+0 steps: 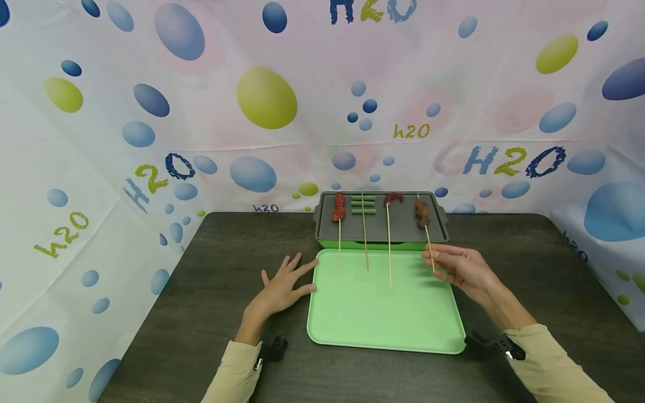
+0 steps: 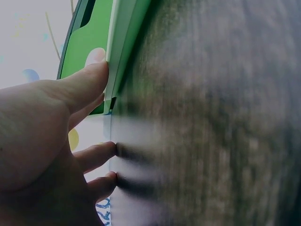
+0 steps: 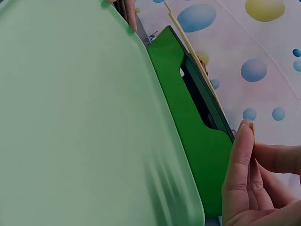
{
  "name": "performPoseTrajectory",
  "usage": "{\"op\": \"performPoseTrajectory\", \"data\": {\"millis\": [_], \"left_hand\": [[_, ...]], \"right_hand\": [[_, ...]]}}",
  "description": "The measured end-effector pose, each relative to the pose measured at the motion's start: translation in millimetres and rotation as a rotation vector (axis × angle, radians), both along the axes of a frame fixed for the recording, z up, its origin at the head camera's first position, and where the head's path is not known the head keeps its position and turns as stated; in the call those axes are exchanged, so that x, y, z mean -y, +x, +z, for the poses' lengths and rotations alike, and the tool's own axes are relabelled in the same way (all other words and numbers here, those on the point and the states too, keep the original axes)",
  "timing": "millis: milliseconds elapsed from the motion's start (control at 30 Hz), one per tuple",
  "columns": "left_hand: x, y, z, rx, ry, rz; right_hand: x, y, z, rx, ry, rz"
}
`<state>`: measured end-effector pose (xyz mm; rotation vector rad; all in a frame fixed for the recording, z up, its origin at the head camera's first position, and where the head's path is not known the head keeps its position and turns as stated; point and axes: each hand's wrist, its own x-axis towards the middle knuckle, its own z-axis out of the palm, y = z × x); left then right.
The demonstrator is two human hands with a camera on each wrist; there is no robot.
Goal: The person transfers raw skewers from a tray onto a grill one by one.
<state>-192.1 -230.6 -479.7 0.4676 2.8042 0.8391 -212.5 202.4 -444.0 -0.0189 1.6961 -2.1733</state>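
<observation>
Pinching the stick of the rightmost skewer (image 1: 426,230) between thumb and fingertips, the right hand (image 1: 461,270) sits at the far right corner of the light green tray (image 1: 383,319). That skewer's brown meat lies on the dark grill plate (image 1: 403,224), and its stick reaches down toward the tray. The left hand (image 1: 282,285) lies flat on the dark table (image 1: 211,313) with fingers spread, its thumb touching the tray's left edge. Three more skewers (image 1: 364,235) rest side by side across grill and tray.
</observation>
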Motion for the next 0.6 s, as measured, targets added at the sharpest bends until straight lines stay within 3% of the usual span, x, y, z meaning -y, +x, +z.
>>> {"op": "performPoseTrajectory", "data": {"millis": [600], "left_hand": [[0.1, 0.6, 1.4, 0.005, -0.011, 0.003]], "right_hand": [[-7.3, -7.2, -2.6, 0.02, 0.003, 0.023]]}}
